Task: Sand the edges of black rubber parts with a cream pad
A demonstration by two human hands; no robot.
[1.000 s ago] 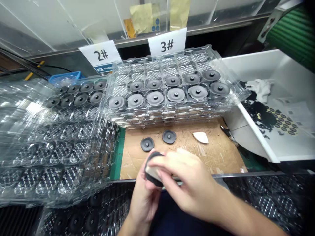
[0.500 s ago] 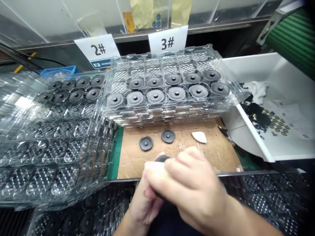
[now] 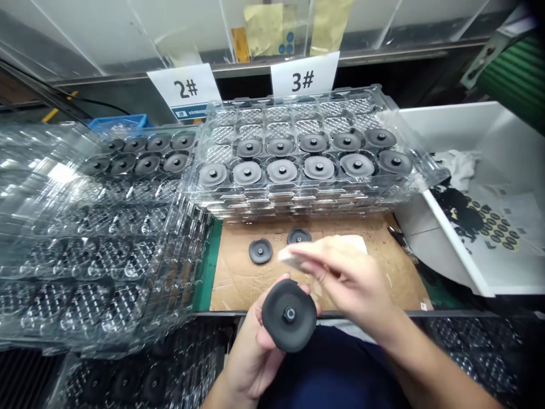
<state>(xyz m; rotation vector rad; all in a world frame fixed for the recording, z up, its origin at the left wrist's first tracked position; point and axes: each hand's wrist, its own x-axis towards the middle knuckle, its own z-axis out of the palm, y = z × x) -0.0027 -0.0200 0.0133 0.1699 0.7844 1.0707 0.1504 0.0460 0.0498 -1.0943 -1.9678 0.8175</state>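
The black disc (image 3: 293,335) is at the lower centre of the frame, just below the dark front edge (image 3: 353,313) of the bench. Bare brown cardboard (image 3: 238,287) opens above and to the left of it; more shows right of the right hand (image 3: 357,275). Green surface (image 3: 206,284) borders the cardboard at the left, and the stacked clear trays (image 3: 281,196) bound it above.

The disc's broad face points up toward the camera, its small central stud showing. It is a rounded square, almost as wide as long, so its long axis cannot be told. The left hand (image 3: 255,352) pinches its rim, thumb at the lower left and fingertips behind. The right hand closes narrowly on a small pale piece (image 3: 292,258), apart from the disc and above it, pointing left.

Two smaller discs (image 3: 260,251) lie studs up on the cardboard, the right one partly behind the pale piece and fingers. A white piece (image 3: 360,243) lies partly hidden behind the right hand. A dark slender tool (image 3: 402,241) lies at the cardboard's right edge, beside the white bin (image 3: 457,244). More clear trays (image 3: 106,227) crowd the left side.
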